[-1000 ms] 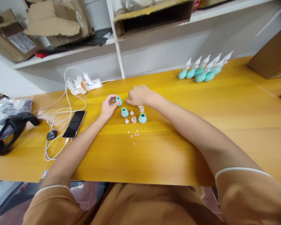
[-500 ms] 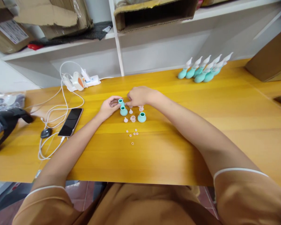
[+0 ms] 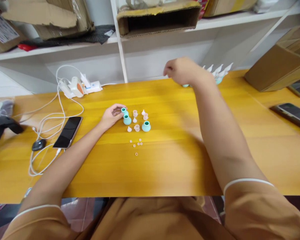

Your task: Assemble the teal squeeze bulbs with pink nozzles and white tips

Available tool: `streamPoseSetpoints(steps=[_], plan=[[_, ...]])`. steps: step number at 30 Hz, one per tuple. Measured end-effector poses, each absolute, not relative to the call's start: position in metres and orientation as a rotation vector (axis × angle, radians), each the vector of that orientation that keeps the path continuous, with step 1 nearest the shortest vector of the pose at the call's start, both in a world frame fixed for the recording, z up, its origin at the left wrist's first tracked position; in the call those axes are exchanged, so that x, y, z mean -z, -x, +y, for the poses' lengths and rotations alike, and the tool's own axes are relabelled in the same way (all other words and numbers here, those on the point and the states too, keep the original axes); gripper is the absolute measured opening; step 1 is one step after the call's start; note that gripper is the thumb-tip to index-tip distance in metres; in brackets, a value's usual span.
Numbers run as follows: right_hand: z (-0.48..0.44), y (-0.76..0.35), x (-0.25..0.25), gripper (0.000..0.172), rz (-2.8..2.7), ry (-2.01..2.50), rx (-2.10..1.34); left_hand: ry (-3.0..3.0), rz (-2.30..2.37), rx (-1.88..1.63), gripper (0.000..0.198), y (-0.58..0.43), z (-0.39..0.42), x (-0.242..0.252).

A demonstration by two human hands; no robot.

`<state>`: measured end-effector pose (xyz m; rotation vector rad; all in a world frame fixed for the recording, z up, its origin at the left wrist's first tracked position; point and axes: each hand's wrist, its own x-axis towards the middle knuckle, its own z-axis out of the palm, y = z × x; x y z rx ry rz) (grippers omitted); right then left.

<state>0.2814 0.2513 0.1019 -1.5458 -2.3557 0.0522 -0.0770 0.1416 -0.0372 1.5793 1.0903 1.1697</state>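
Observation:
My left hand rests on the table, its thumb and fingers around the rear teal squeeze bulb. A second teal bulb stands right in front of it, open end up. To their right is a third teal bulb. Among them stand small translucent cups and white funnel-shaped tips. Several tiny rings lie nearer me. My right hand is raised above the table's back, fingers bent down and blurred; whether it holds anything is hidden.
Teal bulbs with white nozzles stand at the back right, partly behind my right forearm. A cardboard box and phones are farther right. At left lie a phone, white cables and a power strip. Shelves hold cartons.
My right hand has left the small parts and moved up and to the right, toward the nozzled bulbs. My left hand stays at the rear bulb. The view has shifted right.

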Motion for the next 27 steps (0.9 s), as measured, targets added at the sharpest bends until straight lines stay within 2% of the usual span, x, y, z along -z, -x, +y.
streamPoseSetpoints(steps=[7,12,15,17,20,24,27], plan=[[0.282,-0.37,-0.079,0.05,-1.889,1.759,0.024,-1.532,1.104,-1.203,0.036,0.075,0.14,0.033],[0.294,-0.368,-0.049,0.028,-1.839,1.797,-0.146,-1.502,1.113,-1.218,0.039,0.075,0.14,0.033],[0.296,-0.359,-0.044,0.029,-1.829,1.754,-0.186,-1.473,1.108,-1.247,0.04,0.076,0.142,0.036],[0.293,-0.352,-0.051,0.027,-1.821,1.712,-0.198,-1.455,1.1,-1.29,0.038,0.076,0.144,0.037],[0.28,-0.333,-0.075,0.008,-1.804,1.55,-0.336,-1.487,1.144,-1.471,0.032,0.076,0.147,0.032],[0.237,-0.285,-0.113,0.012,-1.903,1.175,-0.677,-1.759,1.264,-1.725,0.018,0.072,0.136,-0.005],[0.188,-0.242,-0.131,0.022,-2.099,0.779,-0.904,-2.061,1.187,-1.582,0.024,0.065,0.114,-0.046]])
